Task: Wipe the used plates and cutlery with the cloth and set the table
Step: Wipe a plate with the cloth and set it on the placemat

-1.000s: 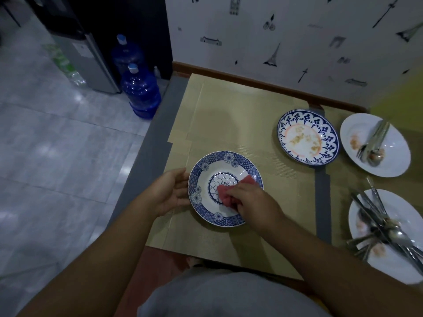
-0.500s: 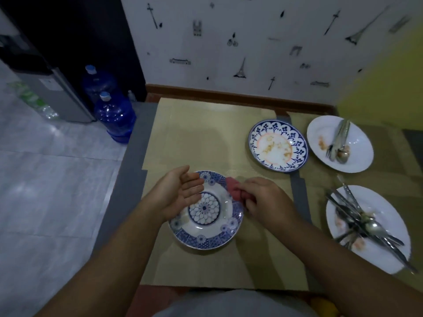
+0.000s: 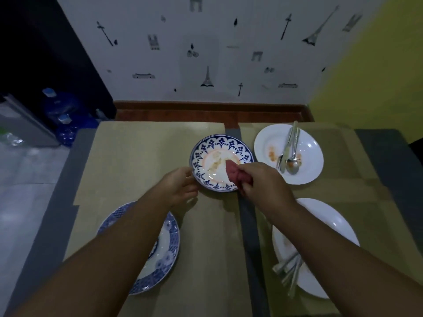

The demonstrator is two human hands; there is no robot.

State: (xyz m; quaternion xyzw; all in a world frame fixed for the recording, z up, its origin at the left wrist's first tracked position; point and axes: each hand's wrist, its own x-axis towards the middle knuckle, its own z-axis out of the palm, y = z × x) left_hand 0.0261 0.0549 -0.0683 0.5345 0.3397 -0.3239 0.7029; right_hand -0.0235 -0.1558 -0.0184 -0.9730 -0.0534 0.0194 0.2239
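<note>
Seen from the head camera, the right hand (image 3: 263,184) has left the blue-and-white patterned china plate (image 3: 167,243). That plate now lies nearest the person, half under the left forearm and well back from either grip, and it looks wiped. Both hands have moved on to the second blue-rimmed plate smeared with orange food (image 3: 212,154).

The right grip is closed tight round the bunched red cloth (image 3: 233,175), and the cloth's tip presses on the smeared middle just ahead of the knuckles. The left hand (image 3: 180,186) curls its fingers on that plate's rim, opposite the cloth, and seems to steady it.

To the right of the cloth grip, apart from it, a round white plate (image 3: 313,156) carries a fork, knife and spoon (image 3: 290,152). Beneath the right forearm, another white plate (image 3: 336,229) holds a pile of cutlery (image 3: 290,271). Everything sits on the tan-matted worktop (image 3: 148,156).

I'd judge one plate done and the second just begun, with both white plates and all the cutlery still waiting.
</note>
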